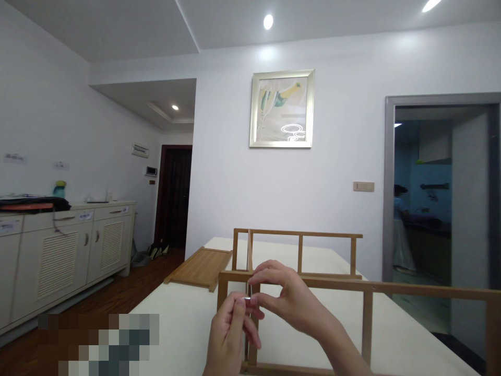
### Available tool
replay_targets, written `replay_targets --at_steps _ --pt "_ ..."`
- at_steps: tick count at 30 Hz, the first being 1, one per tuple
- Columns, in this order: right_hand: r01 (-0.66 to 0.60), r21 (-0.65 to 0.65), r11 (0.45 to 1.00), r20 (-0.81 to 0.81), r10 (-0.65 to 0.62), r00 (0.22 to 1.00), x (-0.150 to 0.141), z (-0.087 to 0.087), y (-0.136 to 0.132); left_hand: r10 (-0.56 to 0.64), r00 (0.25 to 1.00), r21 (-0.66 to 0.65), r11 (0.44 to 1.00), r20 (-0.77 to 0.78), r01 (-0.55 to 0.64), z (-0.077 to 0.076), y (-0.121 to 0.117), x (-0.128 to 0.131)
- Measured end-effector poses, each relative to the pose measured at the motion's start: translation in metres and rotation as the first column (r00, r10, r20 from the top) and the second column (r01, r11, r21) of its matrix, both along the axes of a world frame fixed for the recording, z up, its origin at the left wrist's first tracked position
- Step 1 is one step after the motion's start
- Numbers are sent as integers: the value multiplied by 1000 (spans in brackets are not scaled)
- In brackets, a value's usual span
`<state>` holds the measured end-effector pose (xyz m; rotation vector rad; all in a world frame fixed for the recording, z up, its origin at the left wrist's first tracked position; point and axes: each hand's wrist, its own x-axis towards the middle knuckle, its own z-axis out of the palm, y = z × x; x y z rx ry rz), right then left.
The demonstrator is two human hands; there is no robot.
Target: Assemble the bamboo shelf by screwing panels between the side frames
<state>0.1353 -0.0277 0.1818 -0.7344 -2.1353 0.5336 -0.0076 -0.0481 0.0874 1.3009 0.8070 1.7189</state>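
Observation:
My left hand is closed, its thumb and forefinger pinching a small silver metal piece too small to name exactly. Curled over from the right, my right hand has its thumb tip at the piece's right end. Anything else between the right fingers is hidden. Both hands are at the left end of the nearer wooden ladder-like frame, in front of its upright. A second wooden frame stands behind it on the white table.
A slatted wooden panel lies at the table's far left edge. Left of the table runs a white cabinet with a bottle on it. Through the doorway on the right, a person stands in another room.

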Motion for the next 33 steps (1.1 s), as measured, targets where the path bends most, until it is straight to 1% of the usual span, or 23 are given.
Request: replay_targets --at_steps 8,17,22,27,33 --pt "-9 18 1000 -7 9 1000 -1 -1 -1 -73 997 -20 997 5 73 0 5 -4" --pt "-9 11 1000 13 9 1000 0 -1 1 -102 994 -31 994 44 103 1 8 -2" --pt "-6 -4 1000 26 6 1000 0 0 0 -118 988 -50 991 98 124 2 8 0" --pt "6 14 1000 38 -6 999 0 0 1 -169 971 -57 982 172 181 2 10 3" --pt "-1 15 1000 43 1 999 0 -1 2 -183 966 -68 978 185 198 4 8 4"
